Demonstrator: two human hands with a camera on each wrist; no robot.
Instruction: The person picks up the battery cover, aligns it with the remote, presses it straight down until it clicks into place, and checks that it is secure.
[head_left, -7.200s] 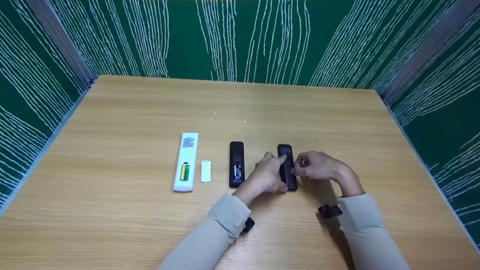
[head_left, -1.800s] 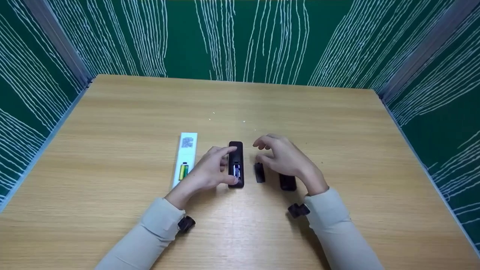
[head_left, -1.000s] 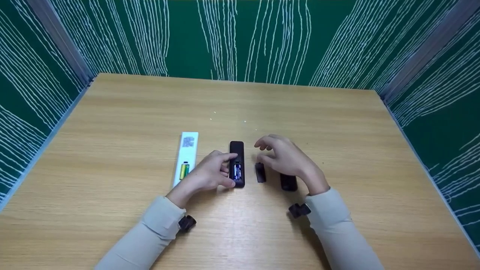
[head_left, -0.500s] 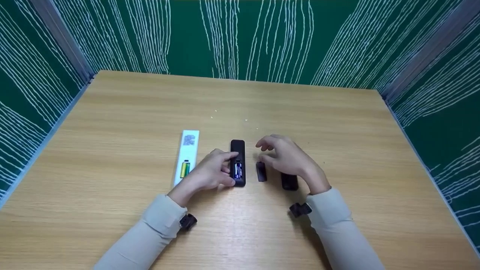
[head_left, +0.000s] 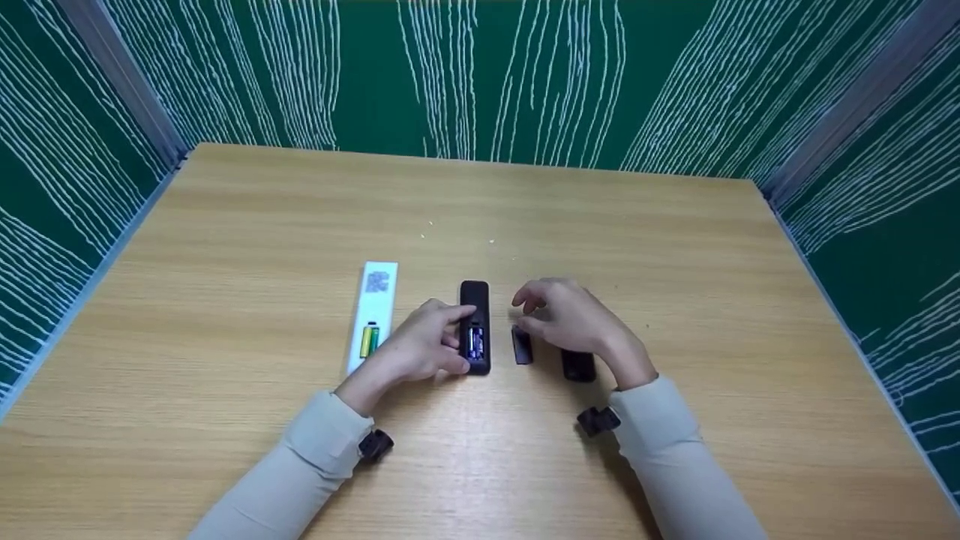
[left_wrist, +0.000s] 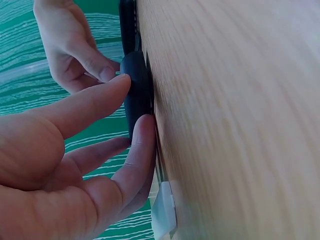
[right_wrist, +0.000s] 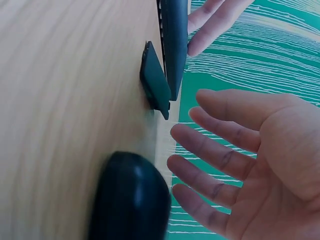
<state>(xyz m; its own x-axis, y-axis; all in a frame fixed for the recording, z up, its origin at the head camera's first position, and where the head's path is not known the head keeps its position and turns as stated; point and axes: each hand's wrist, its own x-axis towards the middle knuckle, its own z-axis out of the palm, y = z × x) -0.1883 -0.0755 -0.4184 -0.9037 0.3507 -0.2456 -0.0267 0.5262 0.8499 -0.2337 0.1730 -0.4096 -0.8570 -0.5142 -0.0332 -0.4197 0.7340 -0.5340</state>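
Note:
In the head view, my left hand (head_left: pixel 420 341) holds the middle black remote control (head_left: pixel 474 296) from its left side. Its back faces up with the battery bay uncovered and batteries (head_left: pixel 475 343) inside. The left wrist view shows the thumb and fingers against this remote (left_wrist: pixel 135 95). My right hand (head_left: pixel 574 315) hovers with loosely bent fingers; a small black battery cover (head_left: pixel 522 346) lies below its thumb. Seen from the right wrist, that hand (right_wrist: pixel 250 155) is apart from the cover (right_wrist: pixel 156 82), which sits tilted beside the remote.
A second black remote (head_left: pixel 578 366) lies mostly under my right hand. To the left is a white remote (head_left: pixel 379 300) with a yellow and a green battery (head_left: pixel 370 341) exposed. A white battery cover (left_wrist: pixel 164 210) shows low in the left wrist view. Green walls border the table (head_left: pixel 300 210).
Both hands have moved left from the right-hand black remote to the middle one and the small cover. In the last half second, my right fingers dip slightly and the cover shifts its tilt.

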